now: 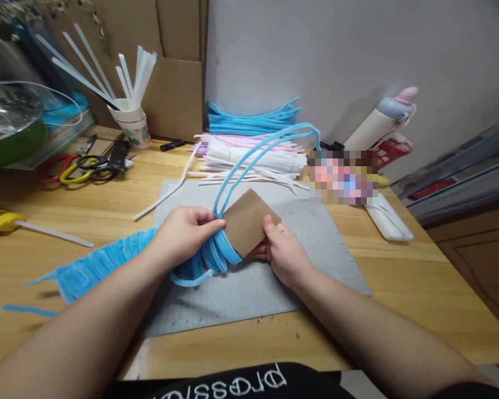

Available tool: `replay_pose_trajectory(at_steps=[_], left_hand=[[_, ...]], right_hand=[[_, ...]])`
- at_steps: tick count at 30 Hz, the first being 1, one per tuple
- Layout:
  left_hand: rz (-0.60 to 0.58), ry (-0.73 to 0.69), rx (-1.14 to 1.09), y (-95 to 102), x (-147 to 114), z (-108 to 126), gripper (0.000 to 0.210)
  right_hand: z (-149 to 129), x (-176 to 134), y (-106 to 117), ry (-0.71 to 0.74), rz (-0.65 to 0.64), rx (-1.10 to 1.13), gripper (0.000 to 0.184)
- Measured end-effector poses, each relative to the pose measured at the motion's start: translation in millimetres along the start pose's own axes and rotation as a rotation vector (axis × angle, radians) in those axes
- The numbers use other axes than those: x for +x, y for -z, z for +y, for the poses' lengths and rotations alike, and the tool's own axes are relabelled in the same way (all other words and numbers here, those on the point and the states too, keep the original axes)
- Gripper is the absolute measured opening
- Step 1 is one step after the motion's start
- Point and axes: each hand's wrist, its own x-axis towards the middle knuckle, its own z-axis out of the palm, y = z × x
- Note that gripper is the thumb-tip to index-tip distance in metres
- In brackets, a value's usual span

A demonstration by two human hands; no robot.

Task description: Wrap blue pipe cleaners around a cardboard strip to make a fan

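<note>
A piece of brown cardboard (251, 221) is held tilted above the grey cutting mat (316, 244). Blue pipe cleaners (222, 249) wrap around its left part, and a long wrapped blue stretch (108, 263) runs off to the left, partly behind my forearm. My left hand (191, 230) pinches the blue pipe cleaners at the cardboard's left side, thumb on top. Two blue strands (253, 149) rise from there and arch up to the right. My right hand (285, 246) grips the cardboard's right edge, thumb on its face and fingers behind it.
Bundles of blue (253, 119) and white pipe cleaners (253, 158) lie against the wall. Left stand a cup (133, 124) of glue sticks, scissors (77, 166) and a yellow glue gun (0, 221). A white bottle (370, 127) and white packet (388, 216) sit right.
</note>
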Motion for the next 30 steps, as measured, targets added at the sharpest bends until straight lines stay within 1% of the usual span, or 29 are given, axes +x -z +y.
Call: replay_pose_trajectory(at_steps=[3, 5, 7, 9, 11, 13, 14, 16, 17, 18, 19, 20, 21, 22, 23, 25, 26, 28, 30], left_hand=[[-0.015, 0.015, -0.025, 0.0, 0.7, -1.4, 0.033], [-0.030, 0.032, -0.042, -0.4, 1.3, -1.7, 0.032], [-0.048, 0.056, -0.044, -1.2, 1.9, -1.7, 0.032], [-0.059, 0.075, -0.024, -2.2, 2.1, -1.6, 0.033], [-0.073, 0.073, 0.036, -2.9, 2.0, -1.3, 0.034], [-0.087, 0.023, 0.138, -2.2, 1.5, -0.3, 0.035], [-0.079, -0.019, 0.203, -0.8, 1.1, 0.5, 0.035], [-0.023, -0.111, 0.342, 5.3, 0.0, 2.2, 0.038], [0.020, -0.144, 0.412, 10.0, -0.7, 2.8, 0.041], [0.056, -0.159, 0.485, 15.3, -1.6, 3.1, 0.043], [0.077, -0.158, 0.558, 21.1, -2.6, 2.8, 0.044], [0.076, -0.149, 0.628, 26.6, -3.6, 2.0, 0.044], [0.048, -0.139, 0.694, 31.5, -4.6, 0.6, 0.044], [0.009, -0.133, 0.751, 35.4, -5.4, -1.3, 0.043], [-0.038, -0.132, 0.795, 38.1, -6.1, -3.4, 0.042], [-0.118, -0.130, 0.841, 40.0, -6.4, -7.3, 0.042], [-0.148, -0.122, 0.846, 39.6, -6.1, -8.5, 0.041], [-0.200, -0.087, 0.834, 37.3, -5.6, -8.4, 0.037], [-0.244, -0.063, 0.805, 34.8, -5.9, -4.8, 0.031]], right_hand=[[3.0, -0.5, -1.2, 0.027, -0.026, 0.010, 0.046], [4.1, 0.5, -1.8, 0.096, -0.014, 0.017, 0.045], [2.0, 4.9, 1.8, 0.212, 0.077, 0.013, 0.045], [-4.5, 13.6, 12.1, 0.306, 0.205, -0.055, 0.047], [-14.6, 24.7, 28.7, 0.331, 0.277, -0.249, 0.049], [-26.5, 33.9, 46.9, 0.289, 0.306, -0.592, 0.051], [-32.3, 36.5, 54.6, 0.294, 0.364, -0.782, 0.056], [-41.9, 36.0, 63.3, 0.300, 0.485, -1.119, 0.066], [-45.1, 33.1, 63.6, 0.313, 0.531, -1.238, 0.065], [-46.7, 29.0, 61.1, 0.341, 0.548, -1.316, 0.060], [-46.5, 24.3, 56.2, 0.383, 0.528, -1.349, 0.051], [-44.5, 19.3, 49.3, 0.443, 0.474, -1.335, 0.040], [-40.7, 14.5, 41.0, 0.502, 0.386, -1.278, 0.032], [-35.3, 10.3, 32.0, 0.537, 0.272, -1.183, 0.027], [-28.7, 6.7, 23.0, 0.537, 0.161, -1.062, 0.024], [-14.4, 1.2, 6.5, 0.441, -0.040, -0.869, 0.024], [-7.7, -0.8, -0.2, 0.394, -0.100, -0.814, 0.028], [2.3, -3.4, -9.7, 0.334, -0.146, -0.778, 0.036], [7.1, -4.6, -14.1, 0.292, -0.149, -0.699, 0.035]])
